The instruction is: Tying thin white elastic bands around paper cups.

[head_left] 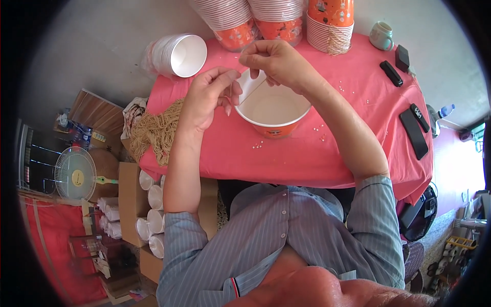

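Observation:
An open paper bucket [279, 128], white inside and orange outside, stands on the pink-covered table in front of me. My left hand [209, 94] is over its left rim, thumb and fingertips pinched together. Above the far rim is my right hand [279, 64], its fingers also closed in a pinch. A thin tan string [254, 90] runs between the two hands across the bucket's opening. Fingers partly hide its ends, so I cannot tell whether it passes through the rim. Left of my left forearm lies a loose heap of tan strings [153, 130].
White buckets [189, 56] lie stacked on their side at the back left. Wrapped orange bucket stacks [235, 33] and a stack with strings [330, 38] stand behind. A mug [381, 36], phone [413, 133] and small white discs [257, 147] are on the table [317, 163]. A carton [130, 204] sits lower left.

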`<action>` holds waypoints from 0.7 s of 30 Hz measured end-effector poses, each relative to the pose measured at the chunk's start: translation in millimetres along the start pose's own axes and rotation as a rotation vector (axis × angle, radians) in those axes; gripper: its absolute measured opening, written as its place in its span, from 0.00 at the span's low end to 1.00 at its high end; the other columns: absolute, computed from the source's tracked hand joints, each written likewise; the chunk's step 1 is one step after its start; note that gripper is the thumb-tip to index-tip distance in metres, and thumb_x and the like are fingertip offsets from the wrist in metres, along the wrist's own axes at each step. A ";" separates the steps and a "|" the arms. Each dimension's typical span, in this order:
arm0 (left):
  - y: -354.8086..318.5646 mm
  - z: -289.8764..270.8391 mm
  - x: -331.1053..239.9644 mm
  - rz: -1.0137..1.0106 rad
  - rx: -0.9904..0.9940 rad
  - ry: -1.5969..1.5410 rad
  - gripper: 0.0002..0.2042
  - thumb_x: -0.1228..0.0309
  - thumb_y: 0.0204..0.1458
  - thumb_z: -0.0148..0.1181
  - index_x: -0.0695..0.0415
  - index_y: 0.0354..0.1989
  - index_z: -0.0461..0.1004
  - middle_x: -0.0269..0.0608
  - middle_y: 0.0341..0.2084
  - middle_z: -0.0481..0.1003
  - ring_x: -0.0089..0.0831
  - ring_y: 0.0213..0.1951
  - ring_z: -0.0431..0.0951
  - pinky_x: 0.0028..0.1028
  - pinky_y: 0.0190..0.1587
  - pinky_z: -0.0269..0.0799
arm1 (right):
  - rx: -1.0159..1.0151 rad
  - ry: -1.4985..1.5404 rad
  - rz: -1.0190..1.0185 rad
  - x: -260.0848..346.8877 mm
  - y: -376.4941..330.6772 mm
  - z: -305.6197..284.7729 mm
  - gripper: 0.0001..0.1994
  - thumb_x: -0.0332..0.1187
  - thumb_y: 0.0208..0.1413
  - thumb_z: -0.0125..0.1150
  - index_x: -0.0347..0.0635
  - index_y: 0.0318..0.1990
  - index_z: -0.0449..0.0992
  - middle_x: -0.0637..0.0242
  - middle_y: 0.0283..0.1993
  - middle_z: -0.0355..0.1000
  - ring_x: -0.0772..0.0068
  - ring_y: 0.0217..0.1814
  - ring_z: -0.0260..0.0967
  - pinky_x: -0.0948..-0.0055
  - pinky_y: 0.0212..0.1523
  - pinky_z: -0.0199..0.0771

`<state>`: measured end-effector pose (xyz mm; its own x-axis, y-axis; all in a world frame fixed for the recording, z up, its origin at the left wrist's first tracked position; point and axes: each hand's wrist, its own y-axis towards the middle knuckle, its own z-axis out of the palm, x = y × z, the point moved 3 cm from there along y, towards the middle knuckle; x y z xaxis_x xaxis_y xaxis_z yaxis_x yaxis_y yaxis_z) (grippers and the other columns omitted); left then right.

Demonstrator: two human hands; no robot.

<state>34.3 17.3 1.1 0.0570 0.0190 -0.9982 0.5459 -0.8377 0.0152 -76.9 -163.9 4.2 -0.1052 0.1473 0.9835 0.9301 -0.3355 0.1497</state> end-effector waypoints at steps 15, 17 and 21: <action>16.2 19.6 -12.1 0.013 0.186 0.520 0.11 0.68 0.69 0.61 0.61 0.44 0.86 0.27 0.22 0.75 0.15 0.23 0.70 0.21 0.26 0.65 | -0.069 -0.066 -0.233 -4.7 8.5 -27.5 0.11 0.30 0.58 0.67 0.37 0.47 0.86 0.69 0.38 0.81 0.79 0.36 0.77 0.72 0.43 0.79; 20.4 12.0 -8.8 -0.055 0.129 0.430 0.10 0.68 0.68 0.62 0.61 0.44 0.86 0.27 0.22 0.75 0.14 0.22 0.69 0.21 0.24 0.63 | -0.136 -0.249 -0.336 2.3 6.1 -27.6 0.12 0.29 0.57 0.66 0.37 0.46 0.87 0.66 0.38 0.83 0.76 0.37 0.79 0.70 0.44 0.81; 29.4 -0.8 0.2 -0.062 0.038 0.266 0.10 0.66 0.69 0.63 0.59 0.43 0.85 0.27 0.22 0.76 0.13 0.19 0.69 0.20 0.19 0.59 | -0.160 -0.595 -0.315 17.5 -9.8 -20.0 0.12 0.33 0.56 0.66 0.41 0.44 0.89 0.58 0.39 0.86 0.60 0.41 0.85 0.61 0.47 0.84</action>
<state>51.0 -6.9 1.4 0.2447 0.2094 -0.9467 0.5239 -0.8502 -0.0527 -94.9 -176.7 22.0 -0.1085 0.7304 0.6744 0.8185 -0.3194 0.4775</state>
